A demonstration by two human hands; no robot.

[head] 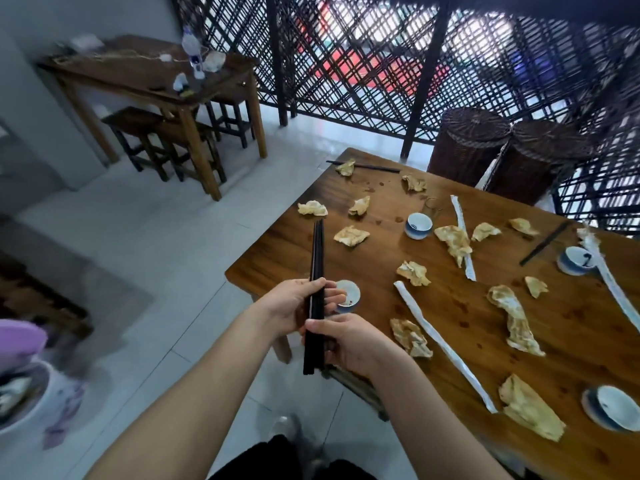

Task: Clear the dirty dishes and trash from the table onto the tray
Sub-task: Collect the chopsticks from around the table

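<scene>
Both hands closed on one bundle of black chopsticks (pixel 318 251): left hand (pixel 294 304) wrapped round the middle with thumb across the front, right hand (pixel 349 341) pinching lower down, close to the near ends. Held off the table's left edge, above the floor, long axis almost straight away from the body, far ends pointing up the frame.

Far left, low and blurred: a purple bowl (pixel 19 339) above a white bowl (pixel 20 407), apparently stacked. No tray to be made out beneath them, though probably there. Well apart from the bundle and on the left hand's side, so likely a swing leftward and down, bundle turned to lie flat, left hand leading.

Just behind the fingers, near the corner of the wooden table (pixel 460 299): a small blue-and-white cup (pixel 349 293). Further right, plenty left to clear:
- crumpled yellowish napkins (pixel 351 236) scattered all over
- a second cup (pixel 418 225) beside what looks like a glass (pixel 431 207)
- long white paper sleeves (pixel 443 344) lying slantwise
- a loose chopstick pair (pixel 375 167) along the far edge
- another pair (pixel 545 243) toward the right end, next to a third cup (pixel 576 259)
- a cup on a saucer (pixel 613 407) at the near right

All nearer the right hand. Early in the job, by the look of it.
</scene>
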